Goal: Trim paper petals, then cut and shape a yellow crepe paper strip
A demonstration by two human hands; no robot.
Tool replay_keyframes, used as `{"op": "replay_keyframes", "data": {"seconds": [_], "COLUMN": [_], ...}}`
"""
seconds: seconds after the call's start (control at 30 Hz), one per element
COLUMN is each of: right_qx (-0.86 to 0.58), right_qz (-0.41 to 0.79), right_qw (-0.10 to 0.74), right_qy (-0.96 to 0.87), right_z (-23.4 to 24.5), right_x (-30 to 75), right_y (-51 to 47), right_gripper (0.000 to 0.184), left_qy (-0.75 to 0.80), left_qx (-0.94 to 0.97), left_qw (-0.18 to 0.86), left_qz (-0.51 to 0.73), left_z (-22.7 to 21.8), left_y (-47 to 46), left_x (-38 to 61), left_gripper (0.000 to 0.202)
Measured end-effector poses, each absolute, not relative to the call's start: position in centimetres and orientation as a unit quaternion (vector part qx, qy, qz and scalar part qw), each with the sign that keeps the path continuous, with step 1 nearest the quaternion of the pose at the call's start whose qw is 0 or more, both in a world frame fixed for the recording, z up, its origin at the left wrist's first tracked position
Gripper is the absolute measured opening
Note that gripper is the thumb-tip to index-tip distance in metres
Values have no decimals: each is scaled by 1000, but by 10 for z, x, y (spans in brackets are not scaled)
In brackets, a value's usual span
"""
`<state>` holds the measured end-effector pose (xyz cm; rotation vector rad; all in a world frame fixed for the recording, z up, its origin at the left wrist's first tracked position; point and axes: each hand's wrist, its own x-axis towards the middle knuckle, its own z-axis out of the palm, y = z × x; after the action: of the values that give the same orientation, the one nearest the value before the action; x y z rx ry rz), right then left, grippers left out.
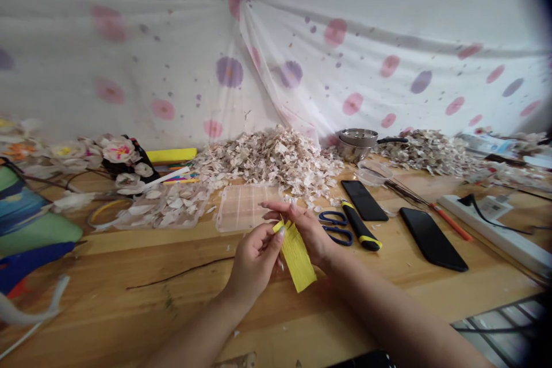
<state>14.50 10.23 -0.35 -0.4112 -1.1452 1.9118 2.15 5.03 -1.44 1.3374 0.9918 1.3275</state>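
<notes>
A strip of yellow crepe paper (299, 261) hangs between my hands above the table, its upper end bunched and its lower end loose. My left hand (254, 256) pinches the upper end between thumb and fingers. Curled over the same end from the right, my right hand (310, 230) grips the paper, its fingertips close to the left ones. A thin dark wire (181, 273) runs leftward from my left hand; whether that hand holds it is hidden. Right of the hands are blue-handled scissors (338, 236) and a black-and-yellow utility knife (360, 227).
Behind the hands lie a clear compartment box (248, 207) and a heap of pale petal-like flakes (276, 158). Two phones (364, 200) and a white power strip (495, 236) are at right. A blue glue gun (34, 264) stands at left, near cloth-like flowers (118, 152).
</notes>
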Motion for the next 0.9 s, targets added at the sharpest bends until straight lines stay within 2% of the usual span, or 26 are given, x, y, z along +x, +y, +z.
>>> {"op": "replay_keyframes", "data": {"seconds": [0.1,0.2,0.3,0.53,0.77,0.9], "right_qx": [-163,-164,-159,-160,-146,-165], "right_qz": [774,774,776,768,733,654], "right_qw": [384,374,383,445,453,467], "right_qy": [-477,-483,-476,-431,-486,-572], "right_z": [-2,-1,-2,1,-2,-3], "right_x": [146,146,145,145,145,147], "right_y": [101,101,102,103,104,105], "right_gripper": [43,35,25,17,19,19], "left_qy": [402,405,411,414,439,451], "left_qx": [549,551,549,544,515,518], "left_qw": [484,481,481,480,451,419], "left_qz": [551,548,546,550,582,594], "left_z": [-14,-16,-17,-15,-11,-12], "left_y": [51,53,53,51,51,51], "left_x": [21,20,20,21,20,19], "left_gripper": [23,23,23,24,24,24]}}
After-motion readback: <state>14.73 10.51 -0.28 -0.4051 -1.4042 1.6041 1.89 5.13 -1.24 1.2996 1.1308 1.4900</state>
